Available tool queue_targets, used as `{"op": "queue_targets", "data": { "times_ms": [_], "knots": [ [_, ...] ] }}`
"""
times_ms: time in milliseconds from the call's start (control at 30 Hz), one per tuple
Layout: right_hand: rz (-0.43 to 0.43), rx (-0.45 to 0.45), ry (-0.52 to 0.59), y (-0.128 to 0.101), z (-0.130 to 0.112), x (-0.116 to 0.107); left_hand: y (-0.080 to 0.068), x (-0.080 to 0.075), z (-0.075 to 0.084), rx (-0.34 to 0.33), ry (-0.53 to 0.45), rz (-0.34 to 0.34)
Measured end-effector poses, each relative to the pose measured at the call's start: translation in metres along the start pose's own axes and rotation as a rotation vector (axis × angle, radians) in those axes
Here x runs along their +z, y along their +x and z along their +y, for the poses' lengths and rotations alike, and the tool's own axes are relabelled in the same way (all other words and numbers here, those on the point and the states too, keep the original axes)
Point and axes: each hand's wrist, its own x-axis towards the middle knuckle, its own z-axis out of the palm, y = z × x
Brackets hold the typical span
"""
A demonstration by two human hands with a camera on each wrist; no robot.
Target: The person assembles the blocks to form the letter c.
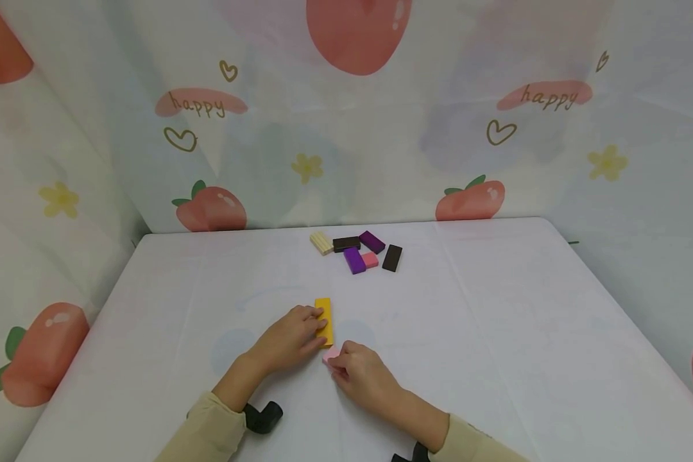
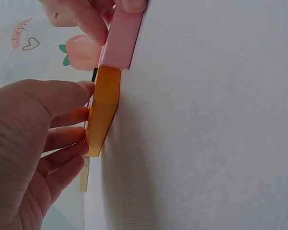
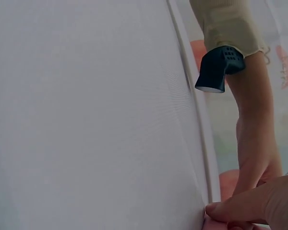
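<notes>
A long yellow bar [image 1: 326, 328], with a line across it in the left wrist view, lies flat on the table. My left hand [image 1: 289, 337] reaches in from its left side and rests its nearly straight fingertips and thumb on the bar. At the bar's near end is a pink block [image 2: 122, 40], end to end with it. My right hand [image 1: 366, 377] pinches this pink block between thumb and curled fingers, hiding much of it from the head view. In the right wrist view only a corner of the pink block [image 3: 213, 224] shows under the thumb.
Farther back lie a ridged cream block [image 1: 321, 243], dark blocks [image 1: 392, 258], purple blocks [image 1: 355, 260] and another pink block [image 1: 370, 260], loosely grouped. A white cloth [image 1: 468, 321] covers the table. A printed fabric backdrop [image 1: 369, 141] stands behind and at the sides.
</notes>
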Motion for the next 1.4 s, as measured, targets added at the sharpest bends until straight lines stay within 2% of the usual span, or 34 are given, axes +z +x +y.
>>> {"op": "queue_targets", "data": {
  "times_ms": [133,500,833,1033,1133,1300,1400],
  "knots": [
    [0.026,-0.004,-0.007,0.0,0.0,0.001,0.001,-0.001,-0.001,0.01,0.012,0.012],
    [0.014,-0.037,-0.049,0.003,-0.001,-0.001,0.002,-0.004,-0.002,-0.005,0.02,-0.006],
    [-0.019,-0.029,-0.092,0.007,-0.002,-0.007,0.002,-0.005,-0.003,-0.005,0.016,-0.007],
    [0.03,-0.029,-0.092,0.013,0.0,-0.016,0.002,-0.005,-0.003,0.001,0.012,-0.011],
    [0.024,0.018,-0.065,0.017,0.0,-0.023,0.002,-0.004,-0.002,-0.002,0.001,-0.014],
    [-0.047,0.161,-0.036,0.027,0.001,-0.036,0.002,-0.002,-0.002,0.0,0.003,-0.019],
    [-0.048,0.197,-0.036,0.034,0.007,-0.04,0.001,-0.001,-0.002,0.008,0.006,-0.014]
  ]
}}
